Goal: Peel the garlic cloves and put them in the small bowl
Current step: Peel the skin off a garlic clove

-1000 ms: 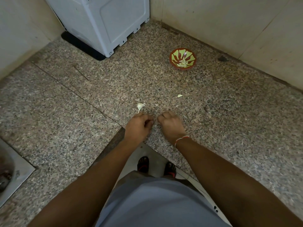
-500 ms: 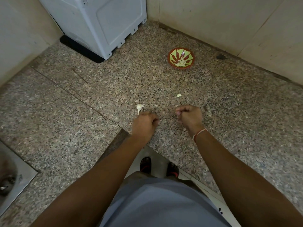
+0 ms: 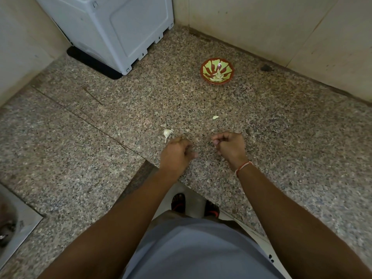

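In the head view we see a speckled granite worktop (image 3: 281, 137) with our two hands above its near edge. The right hand (image 3: 231, 147) has its fingers curled, and between thumb and fingertips it pinches something small and pale, most likely a garlic clove (image 3: 213, 143) or a bit of its skin; it is too small to tell which. The left hand (image 3: 176, 153) is loosely curled with its back towards the camera, so we cannot tell whether it holds anything.

Just beyond the left hand one unpeeled clove (image 3: 167, 133) lies on the worktop with its dry tail pointing near. A smaller pale piece (image 3: 215, 117) lies a little farther, well apart from both hands. The small bowl (image 3: 217, 71), red outside and green inside, stands far from us near the back wall, and some peeled cloves (image 3: 217, 77) already lie in it. A white appliance (image 3: 112, 31) stands at the far left.

We judge that the step now is to finish the piece in the right hand. To do it well, we should check that no skin sticks to it, carry it fully over the rim of the bowl, and release it low, so that it does not bounce out.
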